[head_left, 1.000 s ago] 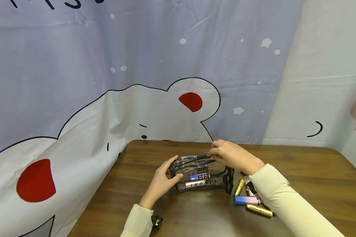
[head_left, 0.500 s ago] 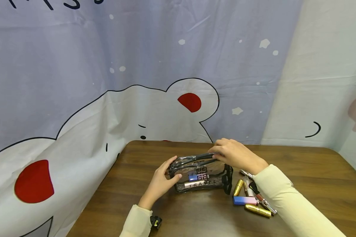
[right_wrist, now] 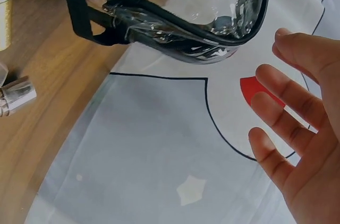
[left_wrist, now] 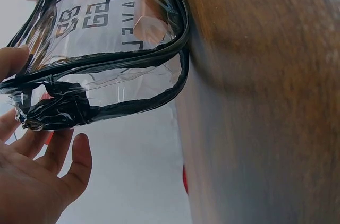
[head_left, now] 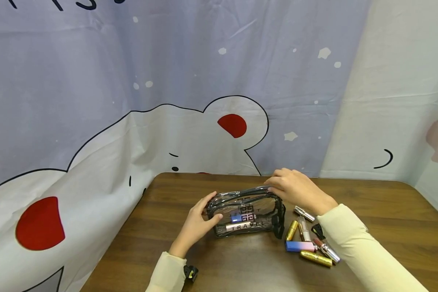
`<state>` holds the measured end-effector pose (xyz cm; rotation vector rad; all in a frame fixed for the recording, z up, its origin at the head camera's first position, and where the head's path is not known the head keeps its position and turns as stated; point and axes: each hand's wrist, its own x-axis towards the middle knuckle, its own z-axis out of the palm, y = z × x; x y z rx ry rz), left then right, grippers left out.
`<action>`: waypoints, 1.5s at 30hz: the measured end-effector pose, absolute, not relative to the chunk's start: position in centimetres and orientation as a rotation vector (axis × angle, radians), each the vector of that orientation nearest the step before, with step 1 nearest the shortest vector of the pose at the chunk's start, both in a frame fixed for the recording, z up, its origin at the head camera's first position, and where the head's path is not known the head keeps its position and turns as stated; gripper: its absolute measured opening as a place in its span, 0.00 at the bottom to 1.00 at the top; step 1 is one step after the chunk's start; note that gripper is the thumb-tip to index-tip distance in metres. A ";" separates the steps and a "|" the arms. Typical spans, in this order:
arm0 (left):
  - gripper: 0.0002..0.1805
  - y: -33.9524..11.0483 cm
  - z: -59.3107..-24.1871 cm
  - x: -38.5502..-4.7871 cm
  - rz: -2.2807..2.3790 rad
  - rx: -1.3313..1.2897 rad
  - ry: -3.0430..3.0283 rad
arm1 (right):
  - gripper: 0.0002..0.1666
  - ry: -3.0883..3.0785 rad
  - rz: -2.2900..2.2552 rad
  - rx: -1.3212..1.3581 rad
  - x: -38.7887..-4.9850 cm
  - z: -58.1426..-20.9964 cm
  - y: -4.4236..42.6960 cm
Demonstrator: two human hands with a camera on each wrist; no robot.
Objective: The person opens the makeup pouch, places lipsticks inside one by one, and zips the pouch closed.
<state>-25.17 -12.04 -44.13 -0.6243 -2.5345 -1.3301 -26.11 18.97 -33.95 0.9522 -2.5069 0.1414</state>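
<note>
A clear bag with black trim and dark lettering (head_left: 263, 209) stands on the table in the head view, a blue item (head_left: 236, 219) and a pale tube (head_left: 237, 226) inside. My left hand (head_left: 192, 228) grips its left end, thumb on the front and fingers behind. The left wrist view shows that hand (left_wrist: 42, 179) at the bag's end (left_wrist: 119, 58). By the top right corner is my right hand (head_left: 299, 191). Seen from the right wrist, that hand (right_wrist: 305, 120) has its fingers spread and slightly bent, apart from the bag (right_wrist: 202, 43).
Right of the bag, several loose tubes lie close together: gold ones (head_left: 292, 230), a blue-and-pink one (head_left: 300, 246), a silver one (head_left: 304, 213) and a red-and-silver one (head_left: 326, 250). A printed cloth (head_left: 190, 134) hangs behind the wooden table (head_left: 379, 211).
My right hand has moved rightward along the bag's top edge to the corner, and its sleeve uncovers more of the loose tubes. My left hand has kept its grip on the bag.
</note>
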 end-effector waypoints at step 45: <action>0.37 -12.1 -44.2 -25.2 -1.341 -0.615 -2.539 | 0.09 -2.819 0.284 0.573 -27.3 -40.2 27.3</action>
